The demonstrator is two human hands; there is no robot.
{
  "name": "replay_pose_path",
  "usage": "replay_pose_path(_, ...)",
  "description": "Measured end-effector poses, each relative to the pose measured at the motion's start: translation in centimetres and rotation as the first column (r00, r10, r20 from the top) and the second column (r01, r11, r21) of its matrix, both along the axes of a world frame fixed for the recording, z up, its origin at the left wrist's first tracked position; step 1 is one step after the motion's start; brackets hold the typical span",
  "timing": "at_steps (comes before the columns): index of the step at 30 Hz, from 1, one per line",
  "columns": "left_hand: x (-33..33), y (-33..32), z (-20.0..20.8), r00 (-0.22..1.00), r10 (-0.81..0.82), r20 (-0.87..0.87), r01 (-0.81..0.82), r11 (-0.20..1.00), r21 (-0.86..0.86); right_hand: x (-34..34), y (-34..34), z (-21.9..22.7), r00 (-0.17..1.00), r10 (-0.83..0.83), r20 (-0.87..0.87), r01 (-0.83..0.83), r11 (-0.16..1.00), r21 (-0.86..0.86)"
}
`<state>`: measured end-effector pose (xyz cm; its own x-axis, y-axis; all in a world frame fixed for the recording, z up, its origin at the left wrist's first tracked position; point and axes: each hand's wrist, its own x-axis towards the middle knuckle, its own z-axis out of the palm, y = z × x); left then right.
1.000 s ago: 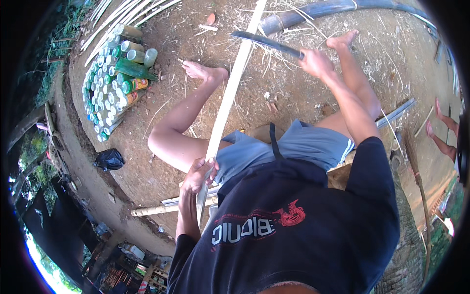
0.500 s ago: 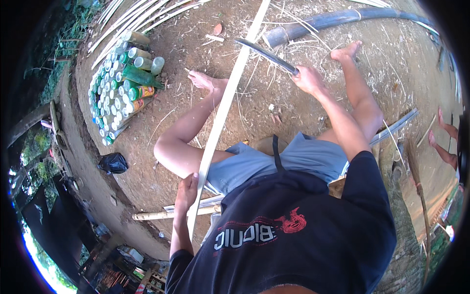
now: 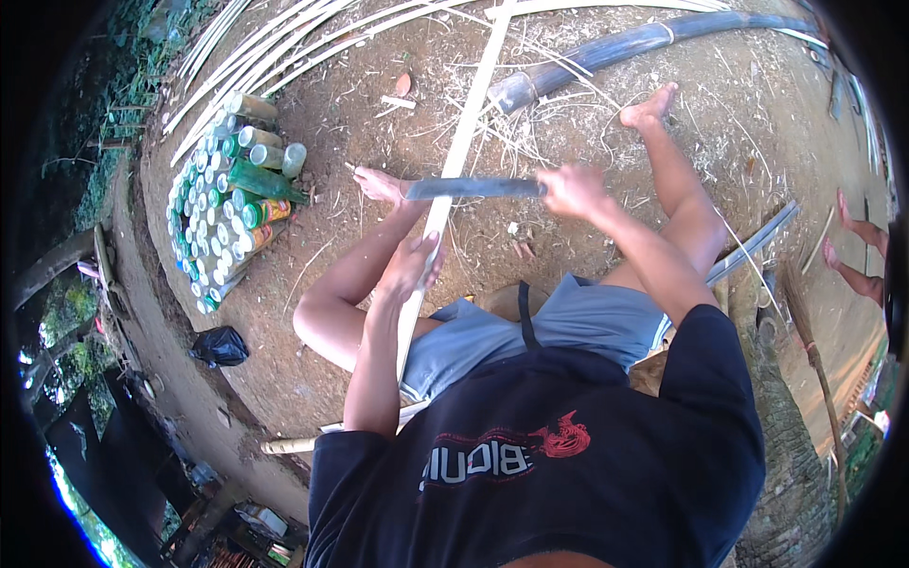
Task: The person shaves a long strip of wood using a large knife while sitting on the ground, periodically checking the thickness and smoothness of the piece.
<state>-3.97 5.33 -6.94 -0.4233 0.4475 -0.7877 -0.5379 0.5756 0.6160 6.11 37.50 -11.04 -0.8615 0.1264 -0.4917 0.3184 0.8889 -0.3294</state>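
Observation:
A long pale bamboo strip (image 3: pixel 471 114) runs from the far ground down over my left thigh. My left hand (image 3: pixel 409 265) is closed around it, a little above my lap. In my right hand (image 3: pixel 575 192) is the handle of a machete; the hand is slightly blurred. The dark machete blade (image 3: pixel 483 188) points left and lies across the strip, just beyond my left hand. Whether the edge bites into the strip I cannot tell. My fingers hide the handle.
A dark bamboo pole (image 3: pixel 606 64) lies at the far right, with shavings around it. Several split bamboo strips (image 3: pixel 270 47) lie far left, beside a heap of bottles (image 3: pixel 222 204). A black plastic bag (image 3: pixel 220 346) is at left, a broom (image 3: pixel 803 327) at right. Another person's legs (image 3: pixel 860 251) show at the right edge.
My left hand has slid up the strip, away from my body. My right hand has brought the machete nearer and left, its blade turning from slanted to nearly level.

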Motion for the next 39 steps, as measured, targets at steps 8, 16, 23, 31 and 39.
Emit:
replay_pose_path(8,2.8,-4.0,3.8,0.987,0.111,0.113,-0.11,0.994,-0.017,0.8,-0.5,0.3,0.977,0.16,-0.143,-0.163,0.987,-0.009)
replay_pose_path(16,5.2,-7.5,5.5,0.983,0.137,0.124,-0.135,0.99,-0.031,1.0,0.6,-0.2,0.988,-0.074,-0.132,0.06,0.993,-0.107)
replay_pose_path(23,7.2,-9.9,8.7,0.984,0.125,0.124,-0.1,0.977,-0.187,-0.5,2.0,0.5,0.96,-0.238,-0.144,0.212,0.961,-0.174)
replay_pose_path(31,8.9,-13.3,10.1,0.979,0.116,0.168,-0.092,0.985,-0.144,-0.5,3.6,-2.5,0.951,-0.256,-0.172,0.235,0.962,-0.136)
replay_pose_path(39,12.0,-18.2,11.0,0.98,0.126,0.154,-0.102,0.983,-0.153,-2.1,8.2,-4.0,0.92,-0.332,-0.21,0.339,0.941,-0.002)
